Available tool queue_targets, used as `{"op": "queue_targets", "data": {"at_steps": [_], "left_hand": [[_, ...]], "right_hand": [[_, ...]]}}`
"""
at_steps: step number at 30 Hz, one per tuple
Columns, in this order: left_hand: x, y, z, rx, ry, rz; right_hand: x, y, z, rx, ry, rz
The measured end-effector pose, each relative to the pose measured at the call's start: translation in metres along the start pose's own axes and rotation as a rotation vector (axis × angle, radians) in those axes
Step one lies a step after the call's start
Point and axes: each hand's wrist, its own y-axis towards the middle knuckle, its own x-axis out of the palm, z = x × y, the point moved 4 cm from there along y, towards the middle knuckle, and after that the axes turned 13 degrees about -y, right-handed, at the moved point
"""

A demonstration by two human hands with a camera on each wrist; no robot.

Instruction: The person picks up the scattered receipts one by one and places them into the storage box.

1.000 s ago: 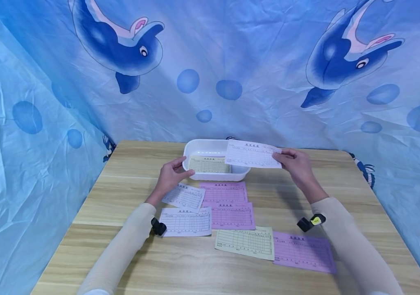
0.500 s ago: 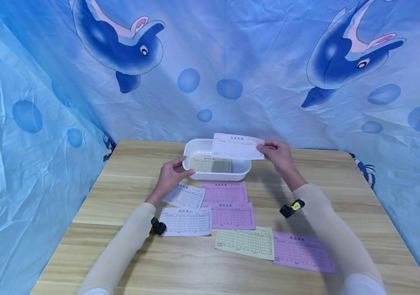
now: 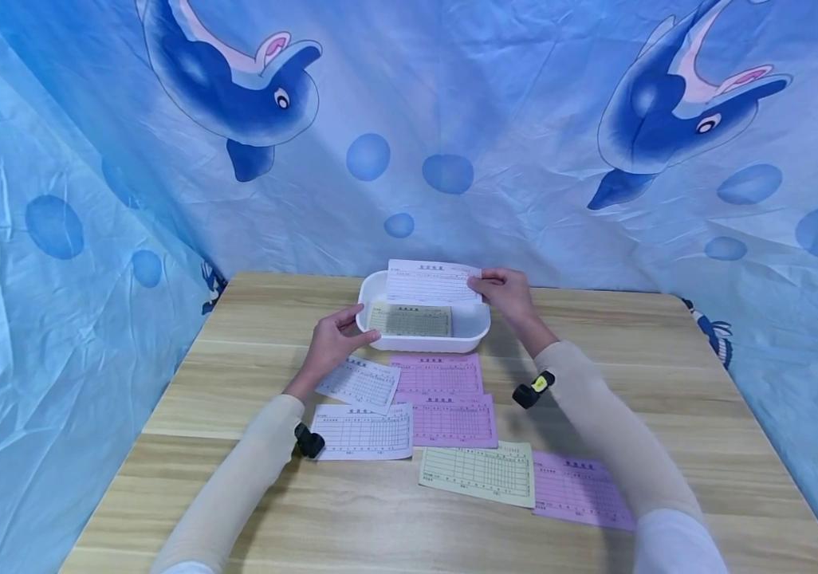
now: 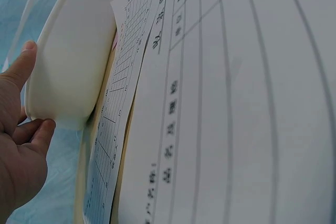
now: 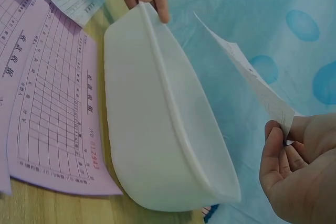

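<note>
R hand (image 3: pixel 509 293), closed in a pinch, has white printed paper slip (image 3: pixel 423 285) held above white oblong plastic tub (image 3: pixel 445 344) w/ L hand (image 3: pixel 333 343) gripping tub's left end, so prob mid-placing; next move likely calls for lowering slip & letting go.

One white slip (image 3: pixel 423 282) is held, and two more white slips (image 3: pixel 363 432) lie on the one table (image 3: pixel 351 518), making three. Pink slips (image 3: pixel 454 421) number three. Yellow slips (image 3: pixel 479 476) number two, one inside the single white tray (image 3: pixel 432 344). That totals eight slips in sight. There are two hands, one left hand (image 3: pixel 330 344) and one right hand (image 3: pixel 509 296), two black wrist devices (image 3: pixel 310 441) and two printed dolphins (image 3: pixel 230 92).
</note>
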Motion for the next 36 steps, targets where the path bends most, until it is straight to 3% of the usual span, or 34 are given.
{"op": "queue_targets", "data": {"at_steps": [4, 12, 22, 36], "left_hand": [[0.001, 0.001, -0.001, 0.01, 0.012, -0.003], [-0.007, 0.016, -0.029, 0.004, -0.011, -0.003], [-0.008, 0.014, -0.029, 0.038, -0.009, 0.002], [-0.008, 0.015, -0.029, 0.036, 0.015, 0.002]], "right_hand": [[0.009, 0.004, 0.001, 0.013, -0.031, -0.01], [0.023, 0.01, 0.005, 0.044, -0.086, -0.001], [0.039, 0.016, 0.005, 0.048, -0.115, -0.009], [0.052, 0.018, 0.009, 0.065, -0.258, -0.042]]}}
